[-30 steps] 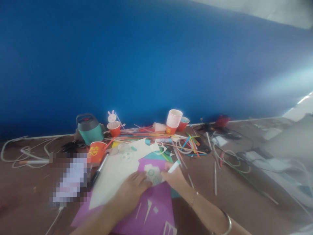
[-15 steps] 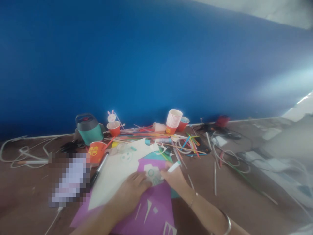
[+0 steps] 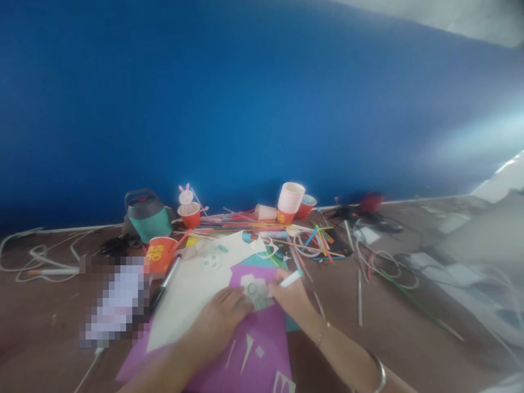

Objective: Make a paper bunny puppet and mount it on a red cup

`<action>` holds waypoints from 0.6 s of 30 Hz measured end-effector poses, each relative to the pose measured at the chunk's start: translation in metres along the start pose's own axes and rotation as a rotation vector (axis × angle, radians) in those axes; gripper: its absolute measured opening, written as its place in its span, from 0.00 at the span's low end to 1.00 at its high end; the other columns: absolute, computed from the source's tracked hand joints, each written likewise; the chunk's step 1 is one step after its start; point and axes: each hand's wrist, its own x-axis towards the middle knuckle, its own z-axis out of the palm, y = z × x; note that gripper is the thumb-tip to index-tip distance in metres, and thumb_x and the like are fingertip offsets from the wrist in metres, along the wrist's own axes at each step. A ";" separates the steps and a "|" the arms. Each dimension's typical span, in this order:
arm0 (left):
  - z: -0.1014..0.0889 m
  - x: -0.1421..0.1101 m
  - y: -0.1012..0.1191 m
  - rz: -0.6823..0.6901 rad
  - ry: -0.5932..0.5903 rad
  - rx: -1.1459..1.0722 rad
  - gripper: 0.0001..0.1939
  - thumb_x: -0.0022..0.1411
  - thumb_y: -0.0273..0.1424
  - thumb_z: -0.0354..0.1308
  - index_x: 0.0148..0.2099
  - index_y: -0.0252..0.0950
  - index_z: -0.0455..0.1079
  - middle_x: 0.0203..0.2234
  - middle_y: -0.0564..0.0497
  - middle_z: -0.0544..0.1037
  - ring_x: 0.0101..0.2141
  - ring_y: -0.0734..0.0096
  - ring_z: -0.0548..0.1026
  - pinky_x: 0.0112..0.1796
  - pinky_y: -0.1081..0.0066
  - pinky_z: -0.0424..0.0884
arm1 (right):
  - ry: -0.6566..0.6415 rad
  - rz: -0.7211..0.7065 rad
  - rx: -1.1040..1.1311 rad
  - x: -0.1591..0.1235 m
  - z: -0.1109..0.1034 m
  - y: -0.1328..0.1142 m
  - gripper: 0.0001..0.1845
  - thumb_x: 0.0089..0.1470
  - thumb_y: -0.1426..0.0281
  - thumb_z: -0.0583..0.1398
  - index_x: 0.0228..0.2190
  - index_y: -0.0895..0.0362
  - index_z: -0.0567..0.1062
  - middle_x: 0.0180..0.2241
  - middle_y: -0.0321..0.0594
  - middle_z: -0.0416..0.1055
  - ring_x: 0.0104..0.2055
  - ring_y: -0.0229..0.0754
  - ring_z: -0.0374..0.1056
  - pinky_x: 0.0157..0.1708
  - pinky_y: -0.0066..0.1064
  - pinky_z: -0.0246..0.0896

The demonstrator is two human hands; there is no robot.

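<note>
My right hand (image 3: 289,295) is closed around a white marker (image 3: 291,278) with a green end pointing up and to the right. Its fingers are at the right edge of a small white paper cutout (image 3: 254,290), which carries green drawn marks. From the left, my left hand (image 3: 219,316) lies flat with its fingertips on the cutout's left edge. Under the cutout spreads purple paper (image 3: 266,333), and a large white sheet (image 3: 176,305) lies beneath my left hand. A round face (image 3: 210,263) is drawn in green on that sheet's upper part.
A red paper cup (image 3: 160,255) and a black pen (image 3: 166,278) lie left, before a green container (image 3: 149,218). Behind are stacked paper cups (image 3: 291,199), a cup with a rabbit figure (image 3: 189,215), and colourful sticks (image 3: 323,240). Cables (image 3: 388,262) lie right.
The view has shifted very slightly. Both hands, the marker and the cutout stay nearly in place.
</note>
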 end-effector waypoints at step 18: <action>0.000 0.000 0.000 0.002 -0.015 -0.010 0.23 0.57 0.15 0.46 0.50 0.39 0.67 0.46 0.46 0.72 0.48 0.62 0.69 0.51 0.59 0.67 | 0.030 -0.028 -0.042 0.001 0.001 0.001 0.12 0.43 0.67 0.54 0.17 0.53 0.55 0.14 0.26 0.50 0.19 0.33 0.48 0.19 0.27 0.42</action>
